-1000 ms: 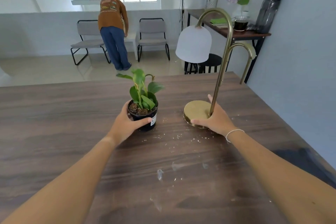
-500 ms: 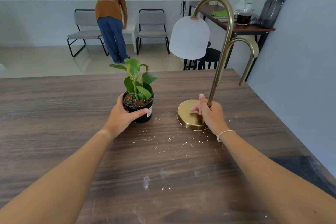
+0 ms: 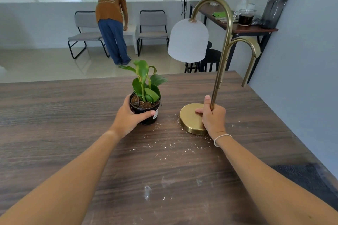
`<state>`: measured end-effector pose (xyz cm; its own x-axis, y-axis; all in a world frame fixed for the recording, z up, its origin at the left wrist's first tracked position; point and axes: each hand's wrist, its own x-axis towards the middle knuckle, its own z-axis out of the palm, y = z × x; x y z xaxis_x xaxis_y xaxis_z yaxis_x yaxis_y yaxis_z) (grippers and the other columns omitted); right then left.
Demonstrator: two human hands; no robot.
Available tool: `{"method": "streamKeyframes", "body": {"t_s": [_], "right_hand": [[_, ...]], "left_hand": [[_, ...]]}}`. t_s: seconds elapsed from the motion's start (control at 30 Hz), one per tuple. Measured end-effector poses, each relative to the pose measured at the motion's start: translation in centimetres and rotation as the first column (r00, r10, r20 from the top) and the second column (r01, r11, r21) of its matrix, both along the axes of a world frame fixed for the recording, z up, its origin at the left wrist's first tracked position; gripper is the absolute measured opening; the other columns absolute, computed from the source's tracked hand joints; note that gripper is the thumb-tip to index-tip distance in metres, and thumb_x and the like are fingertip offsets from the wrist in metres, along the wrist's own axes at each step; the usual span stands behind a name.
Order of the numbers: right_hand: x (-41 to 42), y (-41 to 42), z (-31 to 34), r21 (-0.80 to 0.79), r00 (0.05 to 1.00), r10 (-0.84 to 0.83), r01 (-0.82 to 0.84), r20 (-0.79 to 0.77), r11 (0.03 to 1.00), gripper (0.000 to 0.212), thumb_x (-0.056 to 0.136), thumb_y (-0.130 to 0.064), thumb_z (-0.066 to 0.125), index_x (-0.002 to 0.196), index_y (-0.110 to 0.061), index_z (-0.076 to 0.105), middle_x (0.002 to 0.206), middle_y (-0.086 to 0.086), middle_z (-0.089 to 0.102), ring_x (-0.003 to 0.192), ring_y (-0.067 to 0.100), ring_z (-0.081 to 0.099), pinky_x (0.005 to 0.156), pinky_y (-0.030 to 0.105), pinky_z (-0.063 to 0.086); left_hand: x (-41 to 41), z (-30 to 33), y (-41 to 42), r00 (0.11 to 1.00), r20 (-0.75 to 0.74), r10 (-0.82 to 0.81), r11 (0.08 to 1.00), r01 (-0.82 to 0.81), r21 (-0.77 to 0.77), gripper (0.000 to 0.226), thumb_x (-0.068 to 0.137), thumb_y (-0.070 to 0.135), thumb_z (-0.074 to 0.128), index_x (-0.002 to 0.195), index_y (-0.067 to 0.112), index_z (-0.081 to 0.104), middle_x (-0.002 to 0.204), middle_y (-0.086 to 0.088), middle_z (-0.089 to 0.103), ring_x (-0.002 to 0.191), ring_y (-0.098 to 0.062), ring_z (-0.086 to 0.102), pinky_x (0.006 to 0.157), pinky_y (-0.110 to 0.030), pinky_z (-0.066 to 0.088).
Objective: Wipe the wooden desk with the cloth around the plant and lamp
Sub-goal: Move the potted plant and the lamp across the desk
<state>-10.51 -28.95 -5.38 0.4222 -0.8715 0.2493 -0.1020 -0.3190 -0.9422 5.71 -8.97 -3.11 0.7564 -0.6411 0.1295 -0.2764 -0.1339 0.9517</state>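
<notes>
A small green plant in a black pot (image 3: 146,104) stands on the dark wooden desk (image 3: 54,115). My left hand (image 3: 129,118) wraps around the pot's left side. To the right stands a brass lamp (image 3: 191,118) with a white shade; my right hand (image 3: 213,118) grips its stem just above the round base. White crumbs and smears (image 3: 170,147) dot the desk in front of both objects. A dark cloth (image 3: 309,182) lies at the desk's right edge near my right forearm.
The blue-grey wall (image 3: 301,78) runs along the desk's right side. Beyond the desk's far edge a person (image 3: 111,22) bends over near two grey chairs (image 3: 152,25). A side table (image 3: 243,27) holds a jug, bottle and flower.
My right hand has shifted from the lamp's base onto its stem and closed around it. My left hand keeps its hold on the pot.
</notes>
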Motion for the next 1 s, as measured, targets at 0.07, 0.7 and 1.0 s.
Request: {"method": "streamKeyframes", "body": {"t_s": [0.07,0.7,1.0], "right_hand": [[0.2,-0.4,0.2,-0.024,1.0,-0.018,0.019,0.01,1.0,0.057,0.093,-0.047,0.038,0.052,-0.018,0.067,0.049,-0.01,0.06,0.055,0.0,0.054,0.056,-0.001,0.033],[2.6,-10.1,4.0,-0.112,0.992,-0.129,0.128,0.001,0.985,0.067,0.095,-0.043,0.036,0.063,0.008,0.066,0.051,-0.002,0.061,0.045,-0.002,0.053,0.047,0.004,0.036],[3.9,-16.8,2.9,-0.133,0.967,-0.229,0.214,-0.11,0.968,0.067,0.094,-0.05,0.032,0.063,0.0,0.064,0.057,-0.001,0.066,0.045,0.002,0.051,0.046,0.014,0.032]], "left_hand": [[0.1,0.1,-0.5,1.0,0.002,0.003,1.0,-0.003,-0.005,0.077,0.044,0.052,0.083,0.11,0.047,0.044,0.108,0.023,0.06,0.094,0.02,0.054,0.07,0.002,0.041],[2.0,2.0,-12.1,0.993,-0.013,-0.118,0.991,0.117,-0.058,0.078,0.051,0.045,0.086,0.117,0.039,0.045,0.11,0.022,0.06,0.096,0.017,0.055,0.072,-0.002,0.043],[2.8,1.2,-19.3,0.99,-0.029,-0.141,0.989,0.139,-0.054,0.08,0.048,0.05,0.084,0.117,0.039,0.044,0.112,0.023,0.058,0.104,0.007,0.053,0.081,-0.014,0.042]]}}
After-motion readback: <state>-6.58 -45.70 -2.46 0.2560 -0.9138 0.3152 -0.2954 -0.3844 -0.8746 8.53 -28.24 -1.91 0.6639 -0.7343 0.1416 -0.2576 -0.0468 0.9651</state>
